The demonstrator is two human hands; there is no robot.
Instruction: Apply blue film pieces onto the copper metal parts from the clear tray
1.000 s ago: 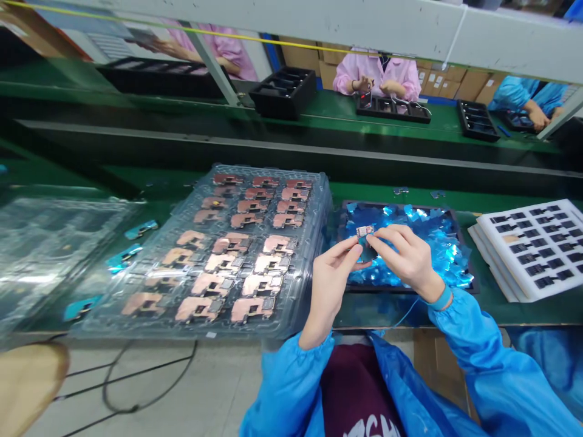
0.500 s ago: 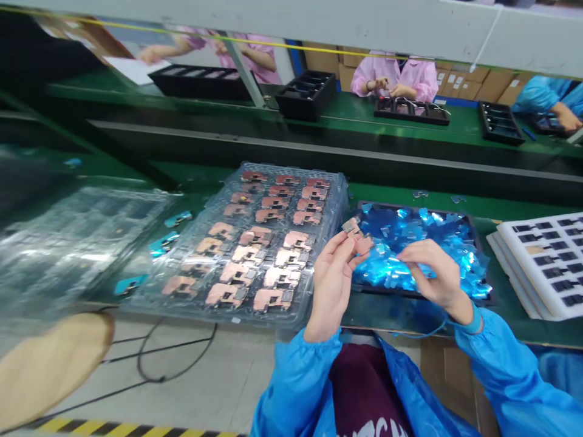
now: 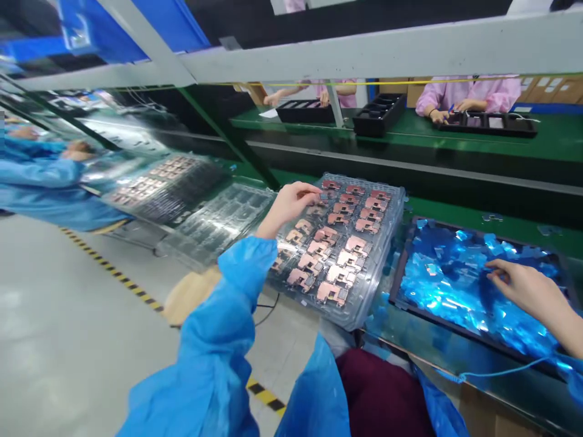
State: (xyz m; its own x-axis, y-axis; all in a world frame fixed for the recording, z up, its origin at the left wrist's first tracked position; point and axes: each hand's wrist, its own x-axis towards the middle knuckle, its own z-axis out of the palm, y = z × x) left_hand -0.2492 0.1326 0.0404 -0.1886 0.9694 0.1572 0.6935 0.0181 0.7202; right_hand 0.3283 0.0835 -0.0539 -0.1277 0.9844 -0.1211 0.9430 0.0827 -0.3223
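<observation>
- A green bench [image 3: 446, 212] is running before you; pink sleeves [image 3: 503, 95] are showing across it.
- Your left hand [image 3: 290, 205] is hovering over the clear tray's [image 3: 374, 267] far-left area, fingertips pinching a small board [image 3: 323, 196].
- Your right hand [image 3: 523, 288] is hanging, curled, above blue film [image 3: 446, 297]; whether it's gripping any, I cannot tell.

**Left hand [image 3: 291, 203] at board tray [image 3: 376, 258], right hand [image 3: 531, 291] over film bin [image 3: 437, 317]**

Left pinches a small board [image 3: 323, 196] at the tray's far-left end, beside rows of copper-toned boards [image 3: 339, 275]. Right is above blue film scraps [image 3: 444, 285]; grip unclear from here.
</observation>
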